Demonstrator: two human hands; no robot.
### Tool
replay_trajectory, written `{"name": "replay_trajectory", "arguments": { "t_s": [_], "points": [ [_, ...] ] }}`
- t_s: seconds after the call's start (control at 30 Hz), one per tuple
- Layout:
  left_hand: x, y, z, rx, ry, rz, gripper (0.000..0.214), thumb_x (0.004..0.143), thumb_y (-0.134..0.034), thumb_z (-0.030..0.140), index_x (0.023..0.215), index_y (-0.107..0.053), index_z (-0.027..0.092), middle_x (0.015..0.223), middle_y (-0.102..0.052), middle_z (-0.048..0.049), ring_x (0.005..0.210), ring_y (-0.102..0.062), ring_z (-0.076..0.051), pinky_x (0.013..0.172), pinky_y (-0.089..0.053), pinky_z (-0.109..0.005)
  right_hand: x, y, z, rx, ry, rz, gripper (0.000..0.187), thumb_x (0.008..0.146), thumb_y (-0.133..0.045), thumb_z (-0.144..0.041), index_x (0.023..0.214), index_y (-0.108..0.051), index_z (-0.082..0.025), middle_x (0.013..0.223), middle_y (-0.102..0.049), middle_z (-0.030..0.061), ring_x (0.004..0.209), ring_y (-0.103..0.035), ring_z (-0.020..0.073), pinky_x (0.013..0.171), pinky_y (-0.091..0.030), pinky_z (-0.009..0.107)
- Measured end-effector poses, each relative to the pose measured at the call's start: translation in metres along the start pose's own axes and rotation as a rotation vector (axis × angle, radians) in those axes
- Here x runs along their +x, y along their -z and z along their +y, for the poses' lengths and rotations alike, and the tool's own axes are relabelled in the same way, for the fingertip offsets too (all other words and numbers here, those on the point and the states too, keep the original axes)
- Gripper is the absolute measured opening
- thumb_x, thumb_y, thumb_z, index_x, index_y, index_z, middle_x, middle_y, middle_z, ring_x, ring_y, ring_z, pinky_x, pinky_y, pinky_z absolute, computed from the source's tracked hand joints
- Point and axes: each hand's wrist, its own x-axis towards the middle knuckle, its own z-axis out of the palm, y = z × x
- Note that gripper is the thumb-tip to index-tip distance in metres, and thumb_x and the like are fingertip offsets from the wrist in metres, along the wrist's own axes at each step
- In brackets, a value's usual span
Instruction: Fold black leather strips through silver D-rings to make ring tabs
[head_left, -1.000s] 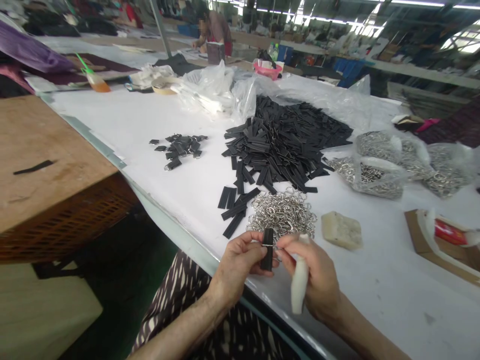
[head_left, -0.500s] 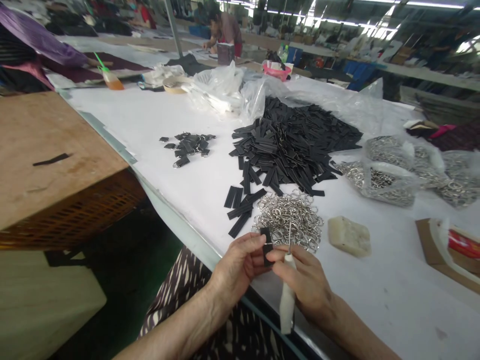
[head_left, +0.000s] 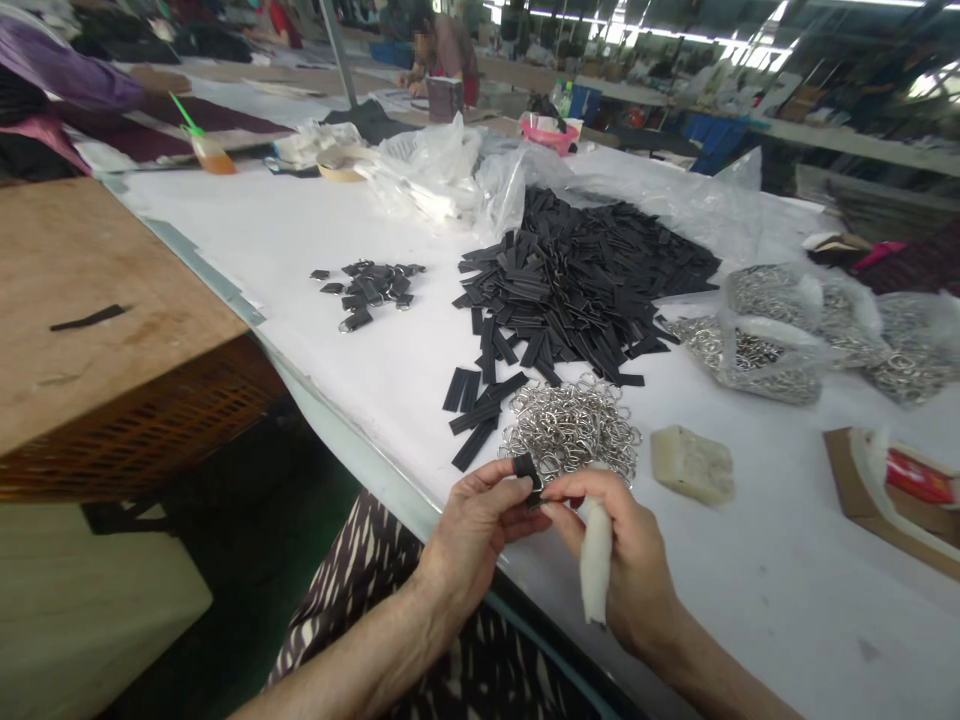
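Closed on a short black strap [head_left: 525, 468], my left hand [head_left: 476, 525] pinches it between thumb and fingers. The strap is bent, and a bit of a metal ring shows at the fold. My right hand [head_left: 630, 550] is closed too, holding a white-handled awl [head_left: 596, 565] in the palm, its metal shaft now hidden. That hand's thumb and forefinger meet at the strap's lower end beside my left fingers. Just beyond both hands lies a heap of silver metal rings [head_left: 574, 425], with loose black straps [head_left: 476, 440] at its left.
Behind the rings rises a large pile of black straps [head_left: 592, 280]. Folded straps with rings [head_left: 367, 290] form a small group at left. To the right are a wax-like block [head_left: 691, 465], bagged rings [head_left: 772, 350] and a cardboard box [head_left: 862, 490]. A co-worker's purple sleeve [head_left: 67, 60] shows at upper left.
The strap, held straighter before, is now bent over. My right hand has turned, so the awl's shaft no longer shows and its handle sits farther right. The view has shifted slightly.
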Motion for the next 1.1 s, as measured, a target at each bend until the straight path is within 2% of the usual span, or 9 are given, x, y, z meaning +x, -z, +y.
{"name": "replay_trajectory", "arguments": {
  "t_s": [0.2,0.33,0.4,0.5,0.63,0.97,1.1],
  "points": [
    [-0.006,-0.002,-0.005,0.052,-0.102,-0.018,0.009,0.073,-0.068,0.020,0.080,-0.065,0.014,0.072,-0.070,-0.0035,0.068,-0.067,-0.019,0.076,-0.052,-0.036,0.006,0.004,-0.004,0.068,-0.183,-0.017,0.010,0.079,-0.057,-0.017,0.084,-0.050,-0.023,0.075,-0.061,-0.0018,0.064,-0.058,0.0131,0.055,-0.046,0.023],
    [-0.008,-0.003,-0.006,0.206,-0.140,-0.131,0.013,0.073,-0.068,0.016,0.086,-0.066,0.013,0.081,-0.070,-0.0053,0.075,-0.064,-0.018,0.079,-0.049,-0.033,0.010,0.003,-0.008,0.167,-0.266,-0.007,0.012,0.078,-0.056,-0.014,0.079,-0.048,-0.022,0.068,-0.056,-0.0037,0.059,-0.052,0.0115,0.052,-0.044,0.022],
    [-0.008,-0.004,-0.006,0.270,-0.143,-0.123,0.012,0.073,-0.067,0.015,0.085,-0.066,0.012,0.078,-0.069,-0.0046,0.071,-0.062,-0.016,0.076,-0.050,-0.032,0.012,0.003,-0.009,0.188,-0.293,-0.006,0.013,0.077,-0.056,-0.013,0.078,-0.047,-0.022,0.067,-0.054,-0.0045,0.057,-0.050,0.0109,0.051,-0.043,0.021],
    [-0.008,-0.006,-0.004,0.349,-0.156,-0.075,0.007,0.075,-0.065,0.016,0.080,-0.065,0.012,0.071,-0.067,-0.0036,0.064,-0.061,-0.015,0.070,-0.051,-0.031,0.013,0.004,-0.010,0.197,-0.315,-0.013,0.014,0.075,-0.056,-0.013,0.077,-0.046,-0.022,0.066,-0.051,-0.0053,0.056,-0.048,0.0104,0.051,-0.042,0.021],
    [-0.010,-0.008,-0.002,0.418,-0.170,-0.071,0.007,0.076,-0.062,0.018,0.077,-0.066,0.011,0.069,-0.068,-0.0042,0.064,-0.061,-0.016,0.069,-0.052,-0.030,0.014,0.005,-0.010,0.207,-0.332,-0.027,0.016,0.075,-0.056,-0.012,0.076,-0.045,-0.022,0.066,-0.050,-0.0052,0.057,-0.047,0.0105,0.052,-0.042,0.022],
    [-0.004,0.000,-0.006,0.353,-0.118,-0.035,0.006,0.074,-0.064,0.019,0.075,-0.063,0.013,0.060,-0.070,-0.0029,0.056,-0.065,-0.015,0.063,-0.052,-0.026,0.020,0.009,-0.011,0.206,-0.349,-0.118,0.016,0.076,-0.056,-0.013,0.074,-0.043,-0.022,0.066,-0.048,-0.0052,0.060,-0.046,0.0112,0.056,-0.040,0.023],
    [-0.004,0.000,-0.005,0.343,-0.101,-0.035,0.007,0.073,-0.065,0.020,0.075,-0.062,0.013,0.059,-0.069,-0.0029,0.055,-0.065,-0.014,0.062,-0.052,-0.025,0.019,0.010,-0.011,0.211,-0.363,-0.088,0.013,0.078,-0.057,-0.017,0.082,-0.046,-0.023,0.076,-0.056,-0.0032,0.067,-0.051,0.0126,0.060,-0.042,0.025]
  ]
}}
